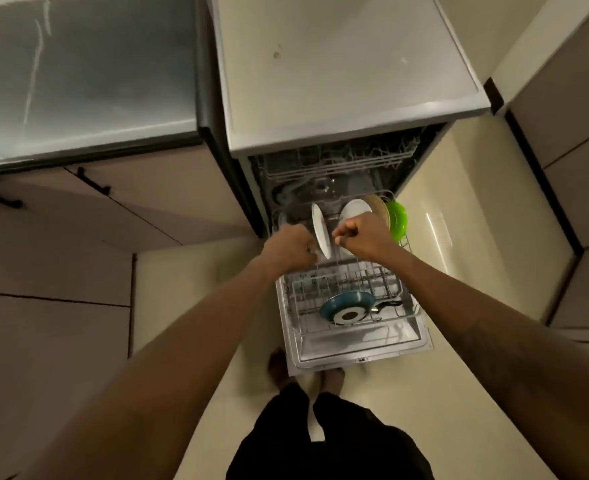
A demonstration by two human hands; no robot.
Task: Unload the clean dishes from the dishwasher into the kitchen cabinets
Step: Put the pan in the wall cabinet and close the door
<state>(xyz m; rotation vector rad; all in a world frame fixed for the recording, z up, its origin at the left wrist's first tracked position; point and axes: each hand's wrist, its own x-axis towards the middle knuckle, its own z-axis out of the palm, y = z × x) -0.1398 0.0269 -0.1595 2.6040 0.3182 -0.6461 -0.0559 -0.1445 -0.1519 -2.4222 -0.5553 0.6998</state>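
- We're looking down on the open grey metal dishwasher (355,81). Its door is down and its grey wire lower rack (352,282) is pulled out towards us, so that rack is our landmark.
- At the rack's near end a round blue frying pan (346,306) sits on edge, black handle pointing right.
- At the rack's far right corner stands a bright green plastic plate (397,220), with other plates upright beside it.
- In the rack's far half, the round white ceramic plate (321,233) stands on edge between the two hands. Its rim line runs away from us.
- The left hand (291,245), fingers curled, pinches the plate's near lower rim. It's the nearer hand, so we reckon a straight lift up.
- The right hand (362,237) is curled just right of that plate. Whether it holds anything, we cannot tell.
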